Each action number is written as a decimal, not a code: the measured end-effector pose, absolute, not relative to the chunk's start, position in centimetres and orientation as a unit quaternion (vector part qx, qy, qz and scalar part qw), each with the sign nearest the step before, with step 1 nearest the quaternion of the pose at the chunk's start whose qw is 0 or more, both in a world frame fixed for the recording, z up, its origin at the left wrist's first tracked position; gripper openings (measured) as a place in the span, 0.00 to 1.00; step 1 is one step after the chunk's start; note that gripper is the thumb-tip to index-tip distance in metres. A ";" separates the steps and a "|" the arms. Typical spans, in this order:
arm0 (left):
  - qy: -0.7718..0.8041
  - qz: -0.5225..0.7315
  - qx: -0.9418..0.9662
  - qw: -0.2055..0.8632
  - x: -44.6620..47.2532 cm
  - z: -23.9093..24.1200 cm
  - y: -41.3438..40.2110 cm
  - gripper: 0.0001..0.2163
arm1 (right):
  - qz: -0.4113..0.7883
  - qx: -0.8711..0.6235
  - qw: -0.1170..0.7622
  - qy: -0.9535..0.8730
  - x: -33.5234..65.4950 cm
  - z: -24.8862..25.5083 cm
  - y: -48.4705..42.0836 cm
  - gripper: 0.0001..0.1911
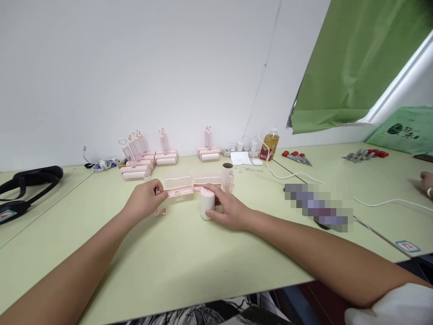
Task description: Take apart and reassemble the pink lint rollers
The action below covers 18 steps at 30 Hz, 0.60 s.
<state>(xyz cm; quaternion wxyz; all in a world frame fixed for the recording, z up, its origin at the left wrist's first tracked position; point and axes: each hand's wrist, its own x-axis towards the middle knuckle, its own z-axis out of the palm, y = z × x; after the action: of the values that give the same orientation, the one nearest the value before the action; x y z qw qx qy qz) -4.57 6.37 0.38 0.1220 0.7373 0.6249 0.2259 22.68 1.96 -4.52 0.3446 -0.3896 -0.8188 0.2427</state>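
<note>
My left hand point(145, 201) is closed, its fingertips pinching the left end of a long pink case point(182, 191). The case lies open, its clear lid point(178, 181) raised behind it. Below those fingers shows a small pale pink loop point(161, 211); what it belongs to is partly hidden. In my right hand point(232, 211) is a white sticky roll point(207, 208) with a pink end cap, standing upright at the table. Thumb and fingers wrap round its right side. Just behind that hand are a brown cardboard tube point(228, 167) and a clear pink handle point(229, 181).
Along the wall stand several pink lint rollers point(135, 167) with upright handles. A drink bottle point(270, 144), white cables point(270, 164), tweezers point(252, 169) and red-handled pliers point(297, 157) lie behind. A blurred-out device point(318, 207) is at right, a black headset strap point(30, 185) at left. Another person's hand point(426, 181) shows far right.
</note>
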 end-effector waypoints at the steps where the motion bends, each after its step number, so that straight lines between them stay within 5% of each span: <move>1: 0.620 0.244 0.733 0.138 -4.6 0.3 6.4 0.09 | 0.243 -0.386 0.344 -0.821 22.7 -4.6 2.0 0.35; 6: 0.567 0.353 0.721 0.182 -4.5 -0.3 6.4 0.07 | 0.209 -0.367 0.388 -0.819 22.7 -4.6 1.7 0.37; 12: 0.461 0.442 0.728 0.248 -4.2 -0.6 6.0 0.10 | 0.237 -0.385 0.326 -0.830 22.3 -4.2 1.4 0.37; 18: 0.417 0.384 0.769 0.295 -2.8 -1.4 4.9 0.08 | 0.392 -0.387 0.474 -0.687 22.0 -3.9 1.4 0.40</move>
<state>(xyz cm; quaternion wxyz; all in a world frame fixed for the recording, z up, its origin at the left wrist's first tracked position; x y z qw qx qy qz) -2.83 4.87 -1.36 0.2947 0.7693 0.4171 0.3838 21.98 1.37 -3.94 0.4740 -0.3873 -0.6866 0.3924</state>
